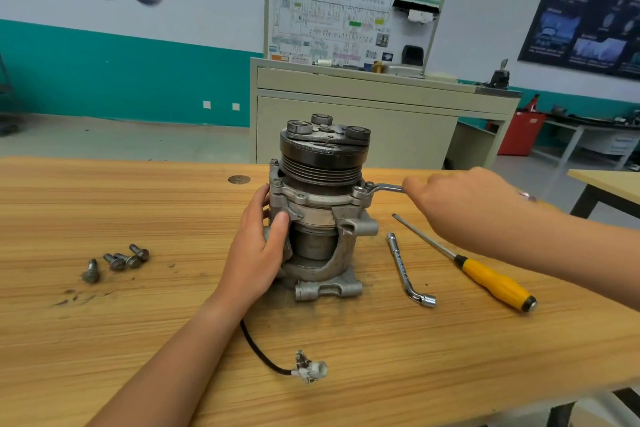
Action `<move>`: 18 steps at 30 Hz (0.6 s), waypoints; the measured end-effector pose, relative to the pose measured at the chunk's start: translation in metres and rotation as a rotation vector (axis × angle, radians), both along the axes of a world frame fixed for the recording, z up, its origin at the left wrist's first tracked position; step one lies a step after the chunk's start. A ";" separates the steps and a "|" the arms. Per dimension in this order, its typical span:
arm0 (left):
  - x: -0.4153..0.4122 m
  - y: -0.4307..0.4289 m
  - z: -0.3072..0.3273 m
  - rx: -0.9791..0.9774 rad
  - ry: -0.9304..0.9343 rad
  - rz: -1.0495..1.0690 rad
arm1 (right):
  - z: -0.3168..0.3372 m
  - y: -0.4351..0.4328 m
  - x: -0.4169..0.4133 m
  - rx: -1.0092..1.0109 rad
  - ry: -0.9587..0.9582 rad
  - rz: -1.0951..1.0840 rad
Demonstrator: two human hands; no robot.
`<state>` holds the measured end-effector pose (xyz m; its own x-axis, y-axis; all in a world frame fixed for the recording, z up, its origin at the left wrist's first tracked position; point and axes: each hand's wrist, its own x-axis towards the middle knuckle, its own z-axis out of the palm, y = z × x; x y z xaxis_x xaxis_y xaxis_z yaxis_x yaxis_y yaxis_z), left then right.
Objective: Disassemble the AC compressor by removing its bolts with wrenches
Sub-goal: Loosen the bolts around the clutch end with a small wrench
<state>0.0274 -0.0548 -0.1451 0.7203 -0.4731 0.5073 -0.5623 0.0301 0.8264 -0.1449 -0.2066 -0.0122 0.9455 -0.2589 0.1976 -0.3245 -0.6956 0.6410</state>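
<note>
The grey AC compressor (323, 215) stands upright on the wooden table (138, 322), its black pulley on top. My left hand (261, 243) grips its left side, thumb across the front bracket. My right hand (460, 204) holds the handle of a silver wrench (382, 188). The wrench's ring end sits on a bolt (360, 191) at the compressor's upper right flange. Several removed bolts (121, 260) lie on the table to the left.
An L-shaped socket wrench (407, 270) and a yellow-handled screwdriver (485, 274) lie right of the compressor. The compressor's black cable with a white connector (310, 369) trails toward the near edge. A cabinet with a display board (353, 114) stands behind the table.
</note>
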 end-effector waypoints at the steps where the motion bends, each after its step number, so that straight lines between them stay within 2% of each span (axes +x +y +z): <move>1: 0.000 0.000 0.001 -0.002 0.001 -0.002 | -0.002 -0.006 0.007 -0.003 -0.031 0.003; 5: -0.001 0.000 0.001 -0.005 -0.007 -0.003 | -0.013 -0.027 0.037 -0.004 -0.172 0.170; 8: 0.000 0.001 0.000 0.001 -0.020 0.004 | -0.023 -0.040 0.058 0.069 -0.408 0.406; 11: 0.000 0.002 0.000 0.002 -0.019 0.006 | -0.023 -0.040 0.062 0.158 -0.372 0.455; 13: 0.000 0.002 0.000 0.006 -0.020 0.006 | -0.020 -0.042 0.051 0.240 -0.475 0.473; 16: 0.000 0.001 0.000 0.010 -0.021 0.019 | -0.013 -0.031 0.021 0.514 -0.743 0.432; 18: -0.001 0.000 0.000 0.006 -0.022 0.028 | -0.012 -0.020 0.003 0.545 -0.713 0.393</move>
<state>0.0262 -0.0544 -0.1447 0.7223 -0.4560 0.5199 -0.5805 0.0088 0.8142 -0.1420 -0.2262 -0.0242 0.6893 -0.1763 0.7027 -0.1930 -0.9796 -0.0564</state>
